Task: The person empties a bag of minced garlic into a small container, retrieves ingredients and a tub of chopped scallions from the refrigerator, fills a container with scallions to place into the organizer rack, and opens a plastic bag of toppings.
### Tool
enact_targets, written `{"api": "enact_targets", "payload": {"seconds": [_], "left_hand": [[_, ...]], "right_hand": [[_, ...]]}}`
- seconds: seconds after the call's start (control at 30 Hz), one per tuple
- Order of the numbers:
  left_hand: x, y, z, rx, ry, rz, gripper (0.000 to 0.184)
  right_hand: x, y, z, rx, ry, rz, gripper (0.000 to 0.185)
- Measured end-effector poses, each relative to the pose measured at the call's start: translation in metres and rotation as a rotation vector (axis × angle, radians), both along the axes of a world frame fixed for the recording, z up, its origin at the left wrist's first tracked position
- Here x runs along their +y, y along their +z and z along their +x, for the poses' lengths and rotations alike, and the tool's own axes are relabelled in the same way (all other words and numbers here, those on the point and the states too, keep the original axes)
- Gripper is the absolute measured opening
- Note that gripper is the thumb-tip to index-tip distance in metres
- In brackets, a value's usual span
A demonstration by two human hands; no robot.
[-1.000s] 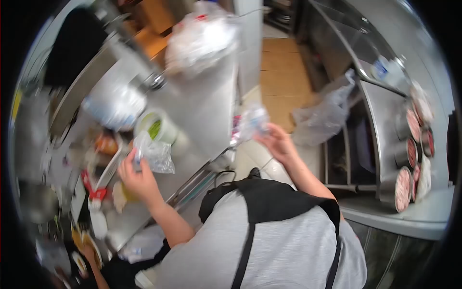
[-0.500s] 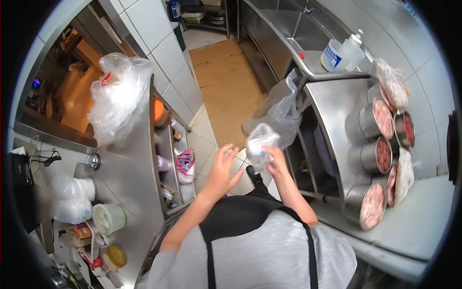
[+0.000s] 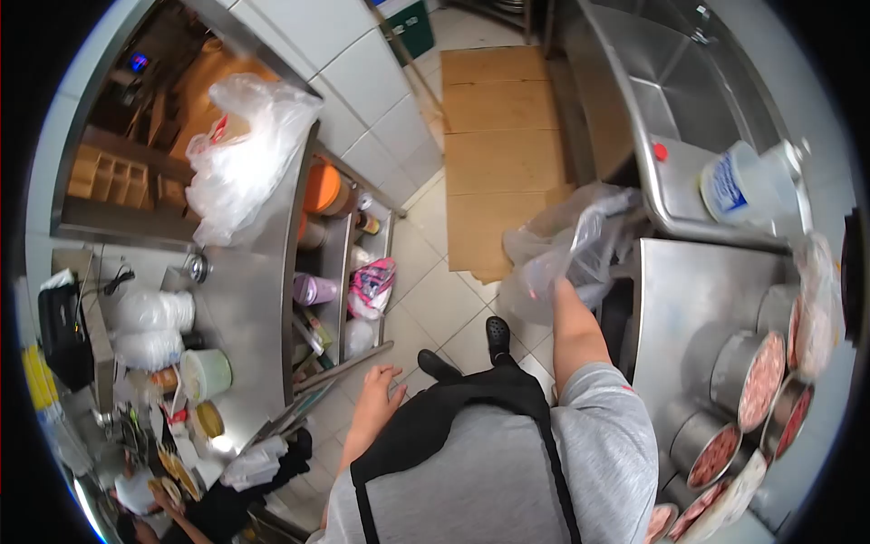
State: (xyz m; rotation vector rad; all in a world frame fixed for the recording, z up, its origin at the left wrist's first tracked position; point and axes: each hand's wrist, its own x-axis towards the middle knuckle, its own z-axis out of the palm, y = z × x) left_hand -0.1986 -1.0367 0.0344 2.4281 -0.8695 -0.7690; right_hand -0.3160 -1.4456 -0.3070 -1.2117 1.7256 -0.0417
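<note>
My left hand (image 3: pixel 378 399) is in the air near my waist, fingers apart and holding nothing. My right forearm (image 3: pixel 578 337) reaches down to a large clear plastic bag (image 3: pixel 584 227) hanging at the corner between the sink and the steel counter. My right hand is inside or behind the bag's film, so its fingers cannot be made out. Whether it still holds the small crumpled clear bag does not show.
Steel pots of raw meat (image 3: pixel 759 381) stand on the right counter (image 3: pixel 680 299). A white tub (image 3: pixel 739 186) sits by the sink (image 3: pixel 671 109). Cardboard (image 3: pixel 498 136) covers the floor ahead. Another person (image 3: pixel 217 508) handles food at lower left. Shelves (image 3: pixel 340 263) stand left.
My right hand has moved with the crumpled bag into or behind the large hanging bag. My left hand has dropped toward my waist. The view has shifted, showing another person at lower left.
</note>
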Motion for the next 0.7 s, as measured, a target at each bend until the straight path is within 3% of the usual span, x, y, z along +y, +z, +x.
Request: {"api": "enact_targets", "payload": {"seconds": [0.2, 0.3, 0.4, 0.47, 0.57, 0.63, 0.7], "left_hand": [[0.062, -0.028, -0.032, -0.076, 0.215, 0.066, 0.034], [0.086, -0.045, -0.046, -0.114, 0.265, 0.201, 0.038], [0.12, -0.093, -0.061, -0.102, 0.185, 0.257, 0.041], [0.135, -0.107, -0.076, -0.104, 0.276, 0.162, 0.041], [0.158, -0.098, -0.086, -0.14, 0.299, 0.063, 0.038], [0.173, -0.08, -0.094, -0.095, 0.361, 0.021, 0.035], [0.194, -0.057, -0.101, 0.023, 0.493, -0.009, 0.032]], "right_hand": [[-0.001, 0.011, -0.01, 0.017, 0.468, 0.189, 0.035], [-0.026, 0.032, -0.033, -0.005, 0.474, 0.282, 0.035], [-0.054, 0.07, -0.044, 0.025, 0.388, 0.354, 0.036], [-0.079, 0.101, -0.036, 0.013, 0.256, 0.282, 0.037], [-0.117, 0.111, -0.015, -0.35, 0.076, -0.046, 0.036], [-0.105, 0.135, 0.01, -0.538, -0.052, -0.823, 0.033], [-0.051, 0.203, 0.043, -0.183, 0.075, -1.539, 0.03]]}}
